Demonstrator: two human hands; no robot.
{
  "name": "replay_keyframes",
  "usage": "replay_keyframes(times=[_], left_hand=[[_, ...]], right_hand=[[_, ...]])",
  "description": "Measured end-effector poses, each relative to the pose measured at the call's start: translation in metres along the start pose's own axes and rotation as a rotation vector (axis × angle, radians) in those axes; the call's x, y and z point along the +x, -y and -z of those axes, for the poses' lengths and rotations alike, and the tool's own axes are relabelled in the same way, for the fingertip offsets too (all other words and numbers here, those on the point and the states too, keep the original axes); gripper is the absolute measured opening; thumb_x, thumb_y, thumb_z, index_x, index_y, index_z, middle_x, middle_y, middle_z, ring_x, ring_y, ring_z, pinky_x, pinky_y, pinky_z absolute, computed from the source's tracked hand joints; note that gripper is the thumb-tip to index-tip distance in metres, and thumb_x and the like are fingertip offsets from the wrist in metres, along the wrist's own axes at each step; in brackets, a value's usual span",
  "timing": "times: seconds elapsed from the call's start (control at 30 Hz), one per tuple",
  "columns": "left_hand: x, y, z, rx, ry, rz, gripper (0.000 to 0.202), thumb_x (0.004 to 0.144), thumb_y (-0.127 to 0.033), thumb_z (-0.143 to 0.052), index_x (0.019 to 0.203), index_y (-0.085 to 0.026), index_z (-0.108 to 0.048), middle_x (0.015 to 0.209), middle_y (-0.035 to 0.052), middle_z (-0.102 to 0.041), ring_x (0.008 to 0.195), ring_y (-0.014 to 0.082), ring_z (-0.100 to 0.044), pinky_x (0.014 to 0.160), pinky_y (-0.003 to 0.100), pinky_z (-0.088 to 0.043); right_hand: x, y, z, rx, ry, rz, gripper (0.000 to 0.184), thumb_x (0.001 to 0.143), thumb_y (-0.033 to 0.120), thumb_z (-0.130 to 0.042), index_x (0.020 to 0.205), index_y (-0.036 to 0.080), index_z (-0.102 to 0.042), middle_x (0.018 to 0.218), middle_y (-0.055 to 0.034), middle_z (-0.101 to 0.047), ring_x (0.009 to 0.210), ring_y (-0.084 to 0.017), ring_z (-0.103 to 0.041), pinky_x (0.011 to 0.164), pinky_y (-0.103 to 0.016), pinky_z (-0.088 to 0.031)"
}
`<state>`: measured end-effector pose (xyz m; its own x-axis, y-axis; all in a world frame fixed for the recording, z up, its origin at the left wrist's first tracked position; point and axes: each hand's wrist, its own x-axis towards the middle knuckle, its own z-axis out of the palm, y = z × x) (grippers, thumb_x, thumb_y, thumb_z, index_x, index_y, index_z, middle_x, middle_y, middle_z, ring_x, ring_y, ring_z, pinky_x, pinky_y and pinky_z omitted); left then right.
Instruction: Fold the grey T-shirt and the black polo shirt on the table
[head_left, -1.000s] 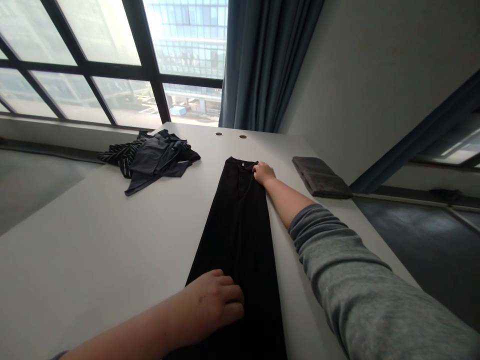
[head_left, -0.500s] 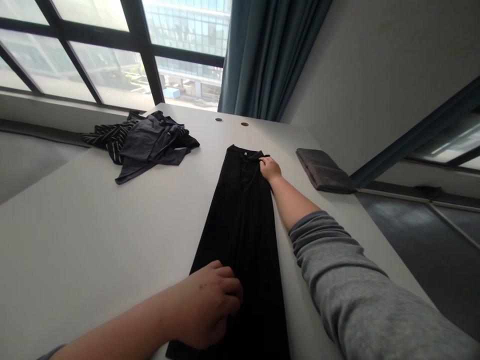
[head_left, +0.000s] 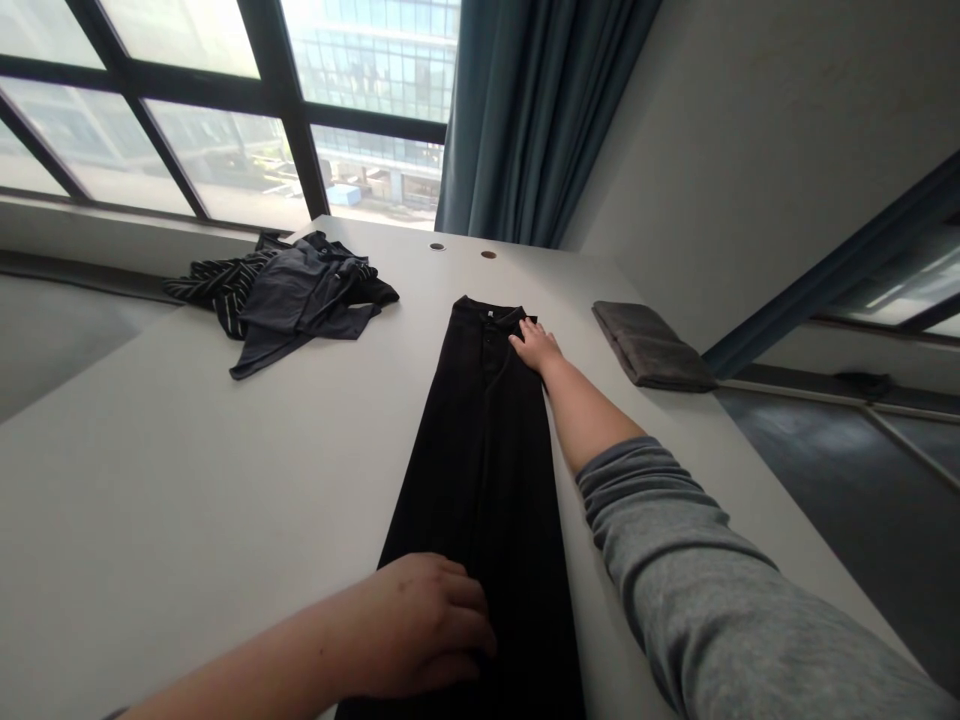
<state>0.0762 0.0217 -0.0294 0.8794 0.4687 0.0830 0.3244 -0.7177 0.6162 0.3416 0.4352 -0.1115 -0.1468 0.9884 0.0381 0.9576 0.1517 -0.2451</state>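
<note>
Black trousers [head_left: 480, 450] lie lengthwise on the white table [head_left: 262, 500], with the waistband at the far end and the legs running toward me. A small pale label and a button show at the waist. My right hand [head_left: 535, 343] rests open on the right side of the waist, fingers spread over the cloth. Lower down, my left hand [head_left: 431, 625] is over the trouser legs, its fingers loosely bent and slightly apart, with no cloth seen gripped in them. The hems are out of view beyond the bottom edge.
A heap of dark and striped clothes [head_left: 300, 300] lies at the far left of the table. On the right side sits a folded dark grey cloth [head_left: 652, 345]. Two round holes [head_left: 488, 254] pierce the far end, near the blue curtain [head_left: 525, 130] and windows.
My right hand has let go of the waistband's edge and now lies flatter, fingers spread. My left hand has shifted slightly down and right, its fingers less curled.
</note>
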Motion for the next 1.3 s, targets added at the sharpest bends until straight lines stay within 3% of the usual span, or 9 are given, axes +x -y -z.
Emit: replay_keyframes(times=[0.17,0.27,0.4,0.53,0.73,0.83,0.97,1.1,1.3], left_hand=[[0.004,0.004,0.005,0.114,-0.176,0.299,0.04,0.094,-0.027,-0.07,0.134,-0.027,-0.066,0.144,0.0069,-0.063,0.133,0.0298,-0.057,0.112,0.048,-0.047],[0.005,0.01,-0.001,0.167,-0.149,0.333,0.063,0.091,-0.031,-0.073,0.151,-0.028,-0.054,0.163,0.0079,-0.047,0.152,0.036,-0.04,0.123,0.061,-0.035],[0.004,0.016,-0.011,0.187,-0.054,0.34,0.078,0.089,-0.033,-0.074,0.161,-0.029,-0.042,0.171,0.0071,-0.034,0.158,0.0378,-0.029,0.127,0.069,-0.022],[0.004,0.016,-0.01,0.177,-0.029,0.352,0.081,0.088,-0.033,-0.075,0.161,-0.029,-0.041,0.172,0.0071,-0.031,0.159,0.0371,-0.028,0.127,0.069,-0.021],[0.007,0.009,-0.003,0.145,0.012,0.381,0.08,0.088,-0.031,-0.075,0.161,-0.029,-0.041,0.172,0.0068,-0.029,0.159,0.0369,-0.026,0.127,0.069,-0.02],[0.007,0.009,-0.003,0.135,0.02,0.388,0.081,0.088,-0.031,-0.074,0.162,-0.03,-0.041,0.172,0.0072,-0.028,0.159,0.0369,-0.026,0.128,0.069,-0.019],[0.004,0.012,-0.006,0.127,0.001,0.388,0.081,0.088,-0.032,-0.075,0.161,-0.03,-0.042,0.173,0.0086,-0.026,0.159,0.0367,-0.026,0.129,0.067,-0.018],[0.004,0.012,-0.007,0.127,-0.014,0.4,0.082,0.086,-0.033,-0.077,0.161,-0.032,-0.043,0.174,0.0104,-0.021,0.16,0.0372,-0.024,0.129,0.064,-0.019],[0.003,0.012,-0.005,0.145,-0.031,0.403,0.082,0.088,-0.036,-0.076,0.162,-0.033,-0.041,0.174,0.0087,-0.025,0.16,0.0366,-0.025,0.129,0.062,-0.022]], right_hand=[[-0.005,0.006,0.003,-0.038,-0.001,-0.026,0.075,0.104,0.055,-0.035,0.167,0.017,-0.028,0.175,-0.0076,-0.013,0.163,-0.032,-0.014,0.132,-0.056,-0.017],[-0.004,0.006,0.003,-0.029,-0.037,-0.024,0.079,0.103,0.056,-0.037,0.169,0.015,-0.023,0.176,-0.008,-0.009,0.163,-0.031,-0.013,0.131,-0.055,-0.02],[0.002,0.002,0.006,-0.035,-0.067,-0.057,0.075,0.104,0.058,-0.033,0.167,0.017,-0.031,0.173,-0.0083,-0.022,0.159,-0.031,-0.024,0.13,-0.052,-0.025],[0.012,-0.002,0.01,-0.077,-0.052,-0.092,0.071,0.103,0.059,-0.033,0.164,0.023,-0.037,0.171,-0.0055,-0.031,0.156,-0.031,-0.03,0.129,-0.056,-0.026],[0.017,-0.006,0.006,-0.051,0.001,-0.099,0.077,0.101,0.064,-0.037,0.168,0.024,-0.029,0.173,-0.0055,-0.023,0.162,-0.037,-0.011,0.128,-0.064,-0.017],[0.016,-0.013,0.003,0.025,-0.201,-0.047,0.08,0.099,0.057,-0.046,0.163,0.01,-0.037,0.169,-0.0152,-0.03,0.159,-0.035,-0.023,0.129,-0.054,-0.024],[0.013,-0.025,0.002,0.132,-0.468,-0.065,0.055,0.095,0.032,-0.047,0.138,0.002,-0.064,0.142,-0.0216,-0.062,0.136,-0.03,-0.053,0.123,-0.041,-0.035],[0.011,-0.03,0.002,0.135,-0.438,-0.028,0.041,0.089,0.023,-0.049,0.116,0.009,-0.077,0.121,-0.0162,-0.074,0.117,-0.027,-0.064,0.116,-0.037,-0.041],[0.009,-0.029,0.004,0.113,-0.458,-0.004,0.031,0.086,0.021,-0.051,0.098,0.014,-0.079,0.108,-0.013,-0.077,0.106,-0.025,-0.066,0.11,-0.038,-0.041]])
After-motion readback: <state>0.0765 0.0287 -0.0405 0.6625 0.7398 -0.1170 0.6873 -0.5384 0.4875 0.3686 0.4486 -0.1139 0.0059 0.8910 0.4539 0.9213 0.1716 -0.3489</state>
